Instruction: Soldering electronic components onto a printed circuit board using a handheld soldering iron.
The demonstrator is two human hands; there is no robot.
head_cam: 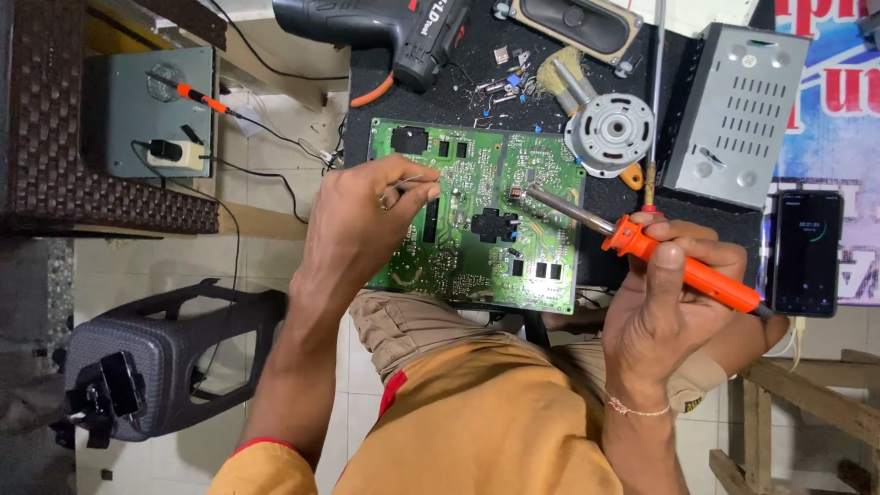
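A phone [806, 253] lies at the workbench's right edge, its dark rectangular screen lit with small pale markings. Beside it, a banner [839, 110] shows blue with red-and-white lettering.

An electronics repair workshop is shown. A green circuit board [478, 215] is laid on a dark bench [605, 261], and an orange-handled soldering iron [642, 247] is held over it. Loose components [504, 87], a small motor [610, 128], a power drill [385, 32], a speaker [573, 23] and a grey metal casing [738, 115] are scattered around, with a spare soldering iron [197, 96] kept on a side stand.
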